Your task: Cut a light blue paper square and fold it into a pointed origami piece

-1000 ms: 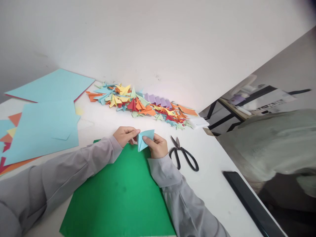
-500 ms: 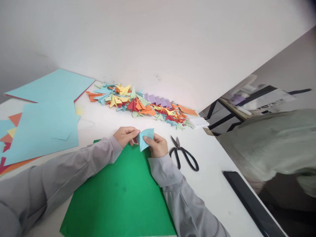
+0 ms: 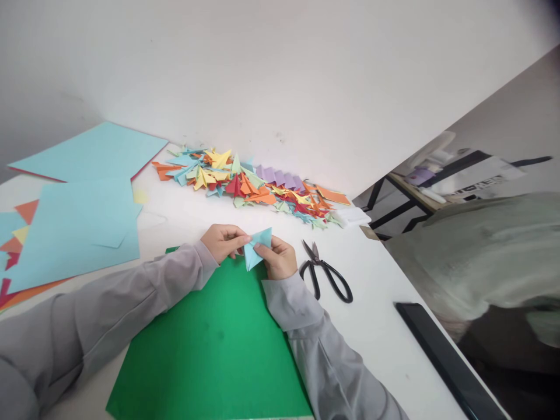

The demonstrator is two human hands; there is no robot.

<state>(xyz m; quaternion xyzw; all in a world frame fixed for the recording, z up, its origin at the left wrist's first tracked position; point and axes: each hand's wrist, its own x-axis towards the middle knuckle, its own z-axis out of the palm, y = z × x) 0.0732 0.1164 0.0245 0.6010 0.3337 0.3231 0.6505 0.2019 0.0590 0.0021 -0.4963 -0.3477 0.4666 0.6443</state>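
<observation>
A small piece of folded light blue paper (image 3: 262, 238) is held between my two hands, above the far end of a green sheet (image 3: 214, 338). My left hand (image 3: 225, 242) pinches its left edge between thumb and fingers. On the other side my right hand (image 3: 279, 256) grips it, the thumb pressed on its face and the fingers hidden behind. Creases run down to a point at the paper's lower end. Black-handled scissors (image 3: 326, 269) lie to the right of my right hand, blades partly apart.
Along the wall stretches a pile of small folded paper planes (image 3: 236, 181) in several colours, with purple folded paper (image 3: 280, 178) behind. Large light blue sheets (image 3: 87, 227) lie at the left. A dark flat object (image 3: 441, 356) rests along the right table edge. Beyond it is a person's sleeve or garment (image 3: 472, 251).
The blue paper's left part has been folded over and pressed flatter, so its outline is narrower and more pointed. My left thumb has shifted slightly right onto it.
</observation>
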